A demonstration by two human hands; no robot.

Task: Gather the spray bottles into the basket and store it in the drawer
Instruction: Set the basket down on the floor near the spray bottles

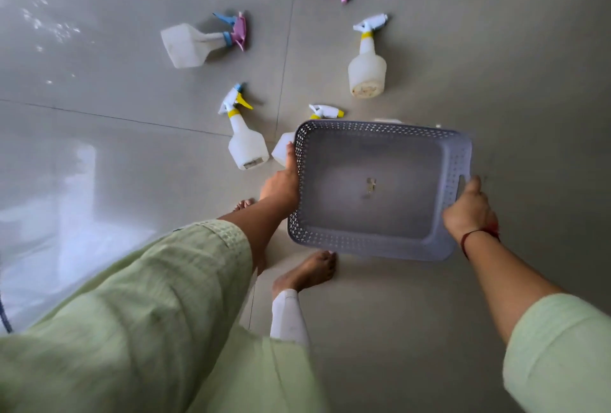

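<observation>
Between the fingers (pixel 290 154) of the left hand (pixel 281 186) and right hand (pixel 468 211), the basket (pixel 373 181) is pale lavender-grey, its walls pierced in a diamond lattice. Beyond the fingers, the near bottle (pixel 248 144) and round bottle (pixel 367 65) are milky white with yellow collars and white triggers; the square bottle (pixel 185 45) has a pink-and-blue head. The floor (pixel 496 49) is glossy grey-beige tile with thin dark joints.

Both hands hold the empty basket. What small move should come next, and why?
Probably lower the basket to the floor near the spray bottles: left hand and right hand both grip its rim, so neither is free, and nothing is inside.
</observation>
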